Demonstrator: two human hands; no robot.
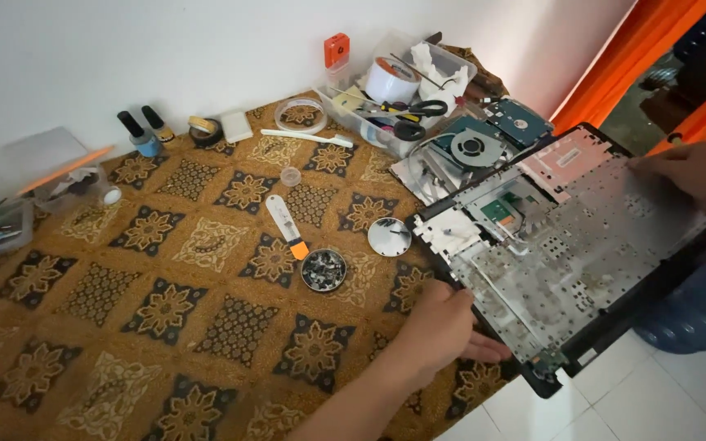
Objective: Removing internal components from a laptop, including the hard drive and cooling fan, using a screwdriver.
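Both hands are gripping an opened black laptop shell with a silver metal underside [569, 245], tilted above the patterned brown carpet [165, 310]: left hand [443, 327] clamping its near edge, right hand [692, 171] clamping its far edge.

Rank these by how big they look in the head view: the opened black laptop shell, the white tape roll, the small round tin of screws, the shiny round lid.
1. Opened black laptop shell, by far the largest.
2. White tape roll.
3. Small round tin of screws and shiny round lid: these look alike, so I won't rank them; the roll lies farther away.
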